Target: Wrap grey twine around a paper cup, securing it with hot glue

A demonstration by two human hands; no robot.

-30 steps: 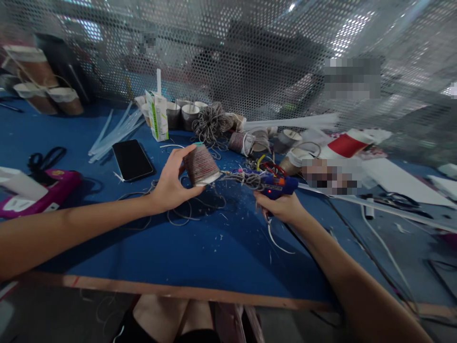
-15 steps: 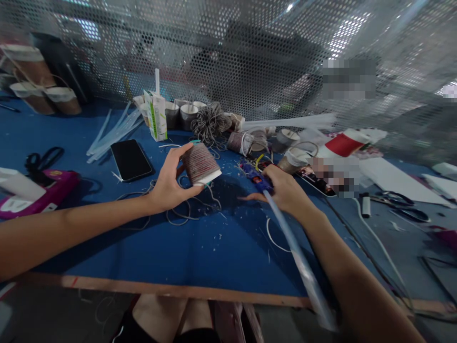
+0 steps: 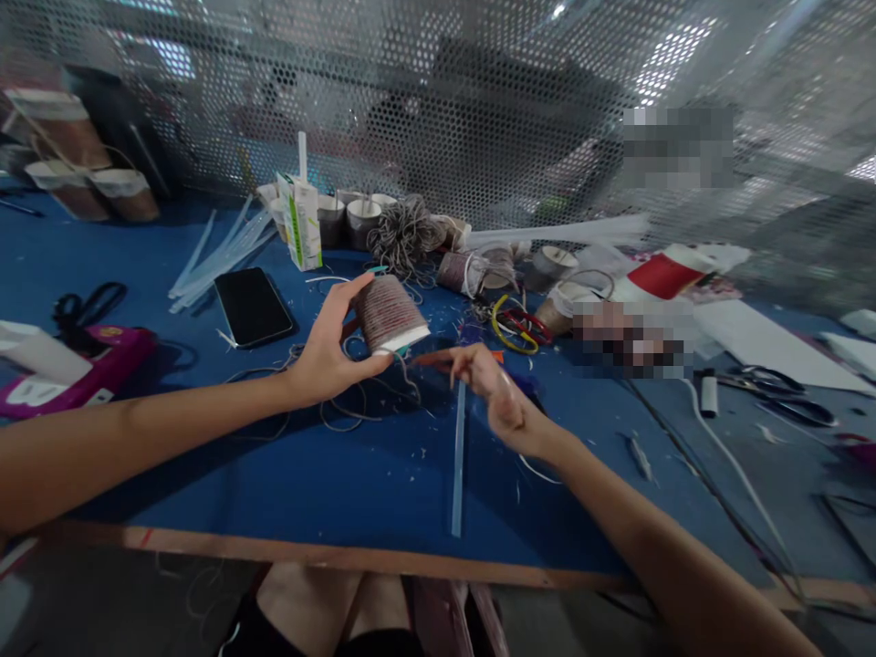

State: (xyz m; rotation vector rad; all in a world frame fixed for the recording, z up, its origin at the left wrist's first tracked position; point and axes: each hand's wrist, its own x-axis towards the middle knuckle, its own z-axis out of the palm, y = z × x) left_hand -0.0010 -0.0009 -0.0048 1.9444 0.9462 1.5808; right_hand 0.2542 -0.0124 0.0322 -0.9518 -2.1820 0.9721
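1. Currently, in the head view, the left hand [image 3: 325, 356] clamps the twine-wrapped cup [image 3: 390, 315] between thumb and fingers, above the blue table [image 3: 383, 493]; the cup tilts, white rim low
2. The right hand [image 3: 493, 392] has its fingers apart, pointing toward that rim; contact with the loose cord [image 3: 414, 388] cannot be told
3. A blue glue gun [image 3: 497, 357] lies partly hidden behind the right hand
4. A translucent stick [image 3: 458, 465] extends toward the table's front edge
5. A phone [image 3: 253, 306] lies beyond the left forearm

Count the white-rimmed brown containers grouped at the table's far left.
3: an upper container, a lower-left container and a lower-right container; more may be hidden behind them.
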